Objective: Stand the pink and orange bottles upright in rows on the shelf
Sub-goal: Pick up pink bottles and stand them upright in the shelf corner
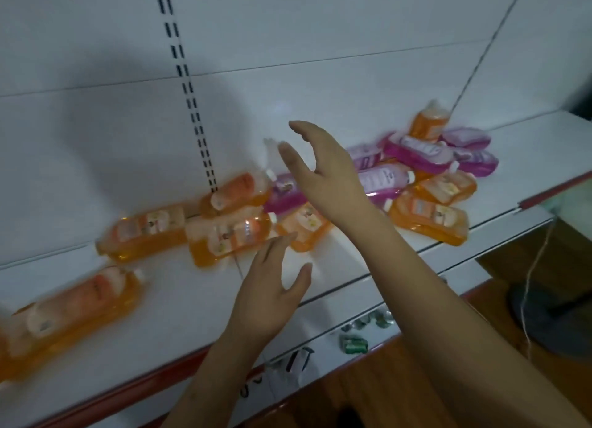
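Both hands, left hand (pixel 272 286) and right hand (pixel 320 171), reach in empty with fingers spread, over orange bottles (pixel 229 235) and pink bottles (pixel 416 153) all lying flat on the shelf (pixel 179 315) — nothing upright yet.

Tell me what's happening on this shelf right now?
A person is reaching over a white shelf strewn with orange bottles and pink bottles, nearly all lying on their sides in loose heaps. Both the left hand and the right hand are open above the pile, holding nothing. No rows have been formed yet.
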Demonstrator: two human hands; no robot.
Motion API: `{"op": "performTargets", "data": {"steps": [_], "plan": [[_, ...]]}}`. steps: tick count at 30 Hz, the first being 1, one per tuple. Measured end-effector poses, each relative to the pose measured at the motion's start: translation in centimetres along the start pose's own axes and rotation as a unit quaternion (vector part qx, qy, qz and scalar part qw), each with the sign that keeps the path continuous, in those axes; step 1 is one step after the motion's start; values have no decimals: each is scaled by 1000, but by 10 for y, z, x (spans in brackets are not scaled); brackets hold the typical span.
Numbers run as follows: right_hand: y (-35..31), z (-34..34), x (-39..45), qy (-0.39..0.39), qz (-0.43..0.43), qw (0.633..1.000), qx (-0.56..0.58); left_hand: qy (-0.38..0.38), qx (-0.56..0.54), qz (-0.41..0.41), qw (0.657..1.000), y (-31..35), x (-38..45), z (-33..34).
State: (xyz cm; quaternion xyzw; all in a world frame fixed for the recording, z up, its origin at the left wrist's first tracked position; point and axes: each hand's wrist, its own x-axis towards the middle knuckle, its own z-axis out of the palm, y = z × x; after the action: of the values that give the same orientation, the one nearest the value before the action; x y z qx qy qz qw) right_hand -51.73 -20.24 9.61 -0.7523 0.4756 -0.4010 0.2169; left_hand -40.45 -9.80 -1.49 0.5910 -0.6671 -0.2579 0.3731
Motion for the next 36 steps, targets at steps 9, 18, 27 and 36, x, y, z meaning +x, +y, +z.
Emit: {"op": "performTargets", "data": {"steps": [9,18,27,36], "plan": [[163,-147,7,-4,44,998,-39,28,56,-36,997,66,87,141],[254,-164,27,-73,230,967,-83,53,316,-107,941,56,175,163],[282,-134,56,-71,221,966,-115,-23,380,-144,914,34,224,182],[225,-176,78,-16,141,990,-21,54,185,-114,975,66,233,154]]}}
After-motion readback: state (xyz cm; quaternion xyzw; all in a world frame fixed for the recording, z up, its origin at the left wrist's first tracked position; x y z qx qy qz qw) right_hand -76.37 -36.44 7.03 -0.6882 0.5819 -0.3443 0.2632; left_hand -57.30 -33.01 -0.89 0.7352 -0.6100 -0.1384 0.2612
